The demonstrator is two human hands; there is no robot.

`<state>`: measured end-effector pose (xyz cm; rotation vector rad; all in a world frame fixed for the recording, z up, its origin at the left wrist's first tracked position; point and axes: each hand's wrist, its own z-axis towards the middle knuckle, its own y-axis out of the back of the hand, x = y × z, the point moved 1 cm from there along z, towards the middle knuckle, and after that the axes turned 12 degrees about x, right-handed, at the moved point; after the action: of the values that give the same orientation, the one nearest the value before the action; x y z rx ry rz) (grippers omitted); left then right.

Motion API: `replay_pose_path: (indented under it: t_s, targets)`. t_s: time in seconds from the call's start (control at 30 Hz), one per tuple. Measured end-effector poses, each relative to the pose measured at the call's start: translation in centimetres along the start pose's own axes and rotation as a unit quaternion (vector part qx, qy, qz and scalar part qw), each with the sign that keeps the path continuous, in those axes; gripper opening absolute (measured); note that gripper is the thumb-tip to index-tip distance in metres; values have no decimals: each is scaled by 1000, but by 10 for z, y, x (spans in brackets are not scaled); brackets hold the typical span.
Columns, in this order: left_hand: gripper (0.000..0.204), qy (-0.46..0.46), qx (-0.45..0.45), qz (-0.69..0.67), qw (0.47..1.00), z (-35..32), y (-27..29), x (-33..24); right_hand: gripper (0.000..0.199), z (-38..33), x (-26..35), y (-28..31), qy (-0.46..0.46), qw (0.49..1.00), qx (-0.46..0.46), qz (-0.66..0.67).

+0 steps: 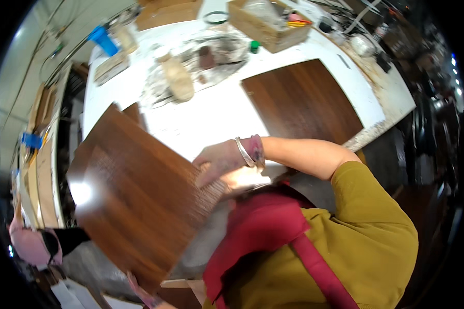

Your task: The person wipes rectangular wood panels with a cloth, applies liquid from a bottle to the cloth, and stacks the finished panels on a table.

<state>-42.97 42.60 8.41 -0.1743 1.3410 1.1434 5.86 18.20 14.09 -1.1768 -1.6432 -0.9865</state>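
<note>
A glossy dark brown wood-grain panel is held tilted off the left front of the white table, a bright light reflecting in its surface. My right hand, in a stained purplish glove, is closed on the panel's right edge, thumb over the face. At the lower corner, my left hand, partly hidden by the panel, grips the near edge. Another brown panel lies flat at the table's right. Behind the held panel, a small corner of a further brown piece shows.
On the white table lie a stained cloth, a beige bottle, a green cap and a blue cup. A cardboard box stands at the back. A person in pink is at far left.
</note>
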Motion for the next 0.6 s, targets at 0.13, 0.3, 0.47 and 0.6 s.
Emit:
replay_pose_path:
  t_s: [0.13, 0.3, 0.47, 0.6]
  targets:
    - [83, 400, -64, -239, 883, -30, -56, -107, 59, -116, -2, -11, -114, 993, 12, -34]
    - [50, 140, 101, -189, 967, 20, -202, -161, 58, -278, -40, 7, -194, 964, -182, -14]
    - [36, 193, 246, -363, 878, 31, -355, -196, 24, -441, -97, 48, -86, 808, -578, 78]
    - [33, 290, 332, -441, 782, 35, -423, -211, 36, -405, -57, 28, -19, 807, -590, 2]
